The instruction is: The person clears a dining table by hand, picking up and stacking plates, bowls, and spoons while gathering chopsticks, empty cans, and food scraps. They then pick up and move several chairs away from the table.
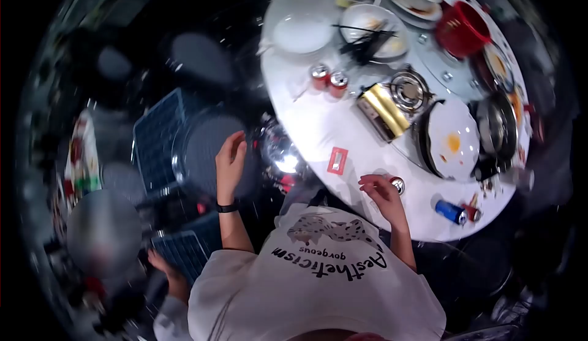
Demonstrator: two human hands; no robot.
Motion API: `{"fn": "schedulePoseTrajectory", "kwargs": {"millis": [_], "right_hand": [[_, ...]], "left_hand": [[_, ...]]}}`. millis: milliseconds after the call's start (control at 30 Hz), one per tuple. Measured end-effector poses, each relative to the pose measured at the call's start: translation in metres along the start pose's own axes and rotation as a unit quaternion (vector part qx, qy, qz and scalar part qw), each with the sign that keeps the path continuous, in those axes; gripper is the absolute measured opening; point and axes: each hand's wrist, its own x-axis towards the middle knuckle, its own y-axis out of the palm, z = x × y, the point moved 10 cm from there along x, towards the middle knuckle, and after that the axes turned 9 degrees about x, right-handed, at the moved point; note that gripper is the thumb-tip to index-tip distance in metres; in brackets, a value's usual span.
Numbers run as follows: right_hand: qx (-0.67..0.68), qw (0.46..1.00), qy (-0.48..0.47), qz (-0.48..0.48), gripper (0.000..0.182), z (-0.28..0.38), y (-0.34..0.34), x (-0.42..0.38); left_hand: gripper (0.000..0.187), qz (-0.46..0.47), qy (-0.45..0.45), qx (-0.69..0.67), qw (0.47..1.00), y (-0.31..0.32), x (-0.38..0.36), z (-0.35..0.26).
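Note:
My left hand (pixel 230 156), with a dark band on its wrist, hangs in the air left of the round table. Its fingers are stretched out, nothing is in them, and a round grey stool seat (pixel 215 148) lies below. Over the near table edge is my right hand (pixel 381 191), fingers loosely bent and apart, holding nothing. Just beside it stands a can (pixel 397 185), partly hidden by the hand; contact cannot be made out. A small red-and-white card (pixel 337 161) lies on the white tablecloth (pixel 312 132) a little beyond.
Two red cans (pixel 329 80), a portable gas stove (pixel 392 105), a stained white plate (pixel 453 139), a steel pot (pixel 496 125), a red pot (pixel 462 30) and a blue can (pixel 451 212) crowd the table. Blue crates (pixel 160 142) stand left; another person's hand (pixel 160 261) is near one.

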Motion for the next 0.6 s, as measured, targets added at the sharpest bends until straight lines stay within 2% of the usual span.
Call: {"fn": "schedulePoseTrajectory", "kwargs": {"millis": [100, 200, 267, 400, 467, 500, 600], "right_hand": [[0.009, 0.998, 0.020, 0.057, 0.018, -0.007, 0.003, 0.008], [0.043, 0.996, 0.012, 0.074, 0.018, -0.011, 0.004, 0.012], [0.064, 0.996, -0.002, 0.059, 0.018, -0.020, -0.003, 0.011], [0.065, 0.996, -0.014, 0.058, 0.018, -0.029, -0.002, -0.011], [0.069, 0.996, -0.029, 0.043, 0.018, -0.027, -0.005, -0.024], [0.070, 0.996, -0.036, 0.028, 0.018, -0.027, -0.009, -0.031], [0.067, 0.996, -0.055, -0.022, 0.017, -0.020, -0.019, -0.056]], "left_hand": [[0.022, -0.082, -0.039, 0.076, 0.993, -0.044, -0.065, -0.020], [0.025, -0.194, -0.082, 0.075, 0.975, -0.083, -0.115, -0.004], [0.030, -0.276, -0.093, 0.131, 0.948, -0.114, -0.136, 0.014], [0.038, -0.373, -0.081, 0.268, 0.885, -0.176, -0.137, 0.078], [0.040, -0.376, -0.032, 0.258, 0.889, -0.195, -0.110, 0.117], [0.043, -0.362, 0.011, 0.315, 0.877, -0.198, -0.092, 0.115], [0.051, -0.281, -0.001, 0.203, 0.938, -0.191, -0.041, 0.143]]}}
